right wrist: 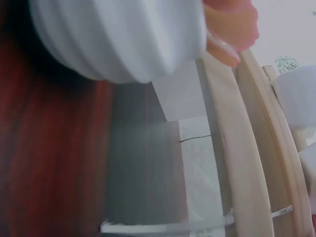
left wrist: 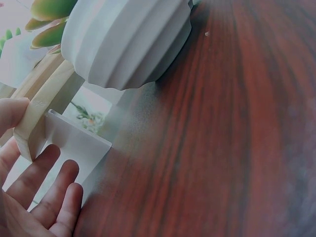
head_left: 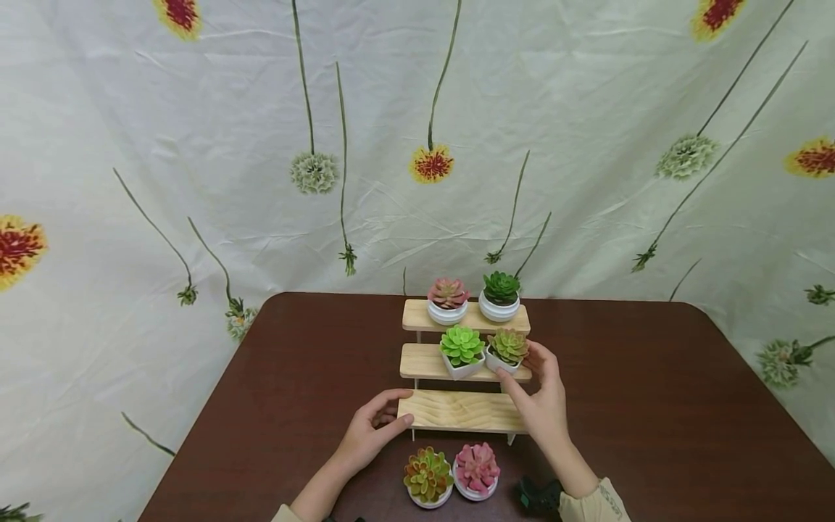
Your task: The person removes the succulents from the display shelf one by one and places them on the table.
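Now my right grip (head_left: pixel 544 399) pinches the reddish-green succulent (head_left: pixel 507 349) by its white pot, thumb at eight o'clock, fingers at two, at the right end of the middle shelf (head_left: pixel 419 361). My left grip (head_left: pixel 375 424) holds the lowest shelf (head_left: pixel 463 411) at its nine o'clock end, between thumb and forefinger.

From my right grip's pot, the bright green succulent (head_left: pixel 462 348) sits just beside it at nine o'clock; on the top shelf (head_left: pixel 416 316), the dark green succulent (head_left: pixel 500 293) stands at twelve and the dusty pink succulent (head_left: pixel 447 299) at ten. By my judgement four pots are up, the one I pinch perhaps needing only a final nudge. Two are left on the desk (head_left: pixel 626 377): the orange-tipped succulent (head_left: pixel 428 476) at seven o'clock and the bright pink succulent (head_left: pixel 477 470) near six.

My left wrist view gives what the head view hides: the orange-tipped plant's fluted pot wall and the clear panel (left wrist: pixel 76 143) under the shelf. My right wrist view shows another fluted pot up close and the board edges, but I cannot make out my pinch there; only the head view shows that.
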